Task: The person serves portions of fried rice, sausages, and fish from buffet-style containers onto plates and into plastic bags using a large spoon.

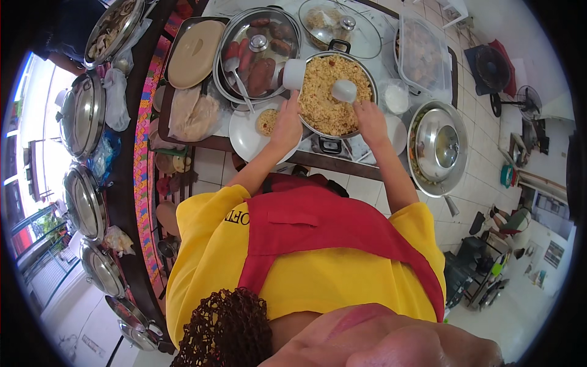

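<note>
A steel pot of fried rice (pixel 332 91) with black handles stands before me. My left hand (pixel 287 120) grips the handle of a white plastic cup (pixel 294 74) at the pot's left rim. In my right hand (pixel 369 120) is a second white cup or scoop (pixel 344 91), held over the rice. A molded mound of rice (pixel 266 122) lies on a white plate (pixel 250 140), left of the pot and partly behind my left hand. What the left cup contains cannot be seen.
A glass-lidded pan of sausages and meat (pixel 259 43) stands at the left, a spoon on its lid. Beyond are a beige lid (pixel 196 54) and a bag (pixel 195 114). At the right are a plastic container (pixel 424 55) and a large pan (pixel 438 147). Lidded pots (pixel 83 114) line the left counter, near another person's arm (pixel 66 63).
</note>
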Tool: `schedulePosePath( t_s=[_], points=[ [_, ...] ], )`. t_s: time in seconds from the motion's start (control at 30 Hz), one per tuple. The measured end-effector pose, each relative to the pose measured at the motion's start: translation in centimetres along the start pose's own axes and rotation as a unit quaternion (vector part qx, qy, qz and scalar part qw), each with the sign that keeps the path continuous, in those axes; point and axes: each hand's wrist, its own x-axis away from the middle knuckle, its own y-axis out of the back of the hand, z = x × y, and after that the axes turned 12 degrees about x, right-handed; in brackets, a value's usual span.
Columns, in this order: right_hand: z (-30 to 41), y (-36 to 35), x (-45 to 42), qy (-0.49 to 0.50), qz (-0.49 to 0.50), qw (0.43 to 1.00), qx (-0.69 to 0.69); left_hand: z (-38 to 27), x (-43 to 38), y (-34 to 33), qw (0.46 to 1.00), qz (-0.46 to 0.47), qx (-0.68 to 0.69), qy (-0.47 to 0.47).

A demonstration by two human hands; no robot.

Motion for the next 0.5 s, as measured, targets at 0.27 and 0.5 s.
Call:
schedulePosePath(
  t_s=[0.27,0.5],
  points=[
    [0.3,-0.9,-5.6,-0.138,-0.085,0.982,-0.100,0.5,0.4,-0.4,0.996,-0.063,0.045,-0.035],
    [4.8,-2.2,-7.7,-0.027,-0.047,0.998,-0.014,0.2,1.1,-0.6,0.997,-0.068,0.002,-0.028]
  ],
)
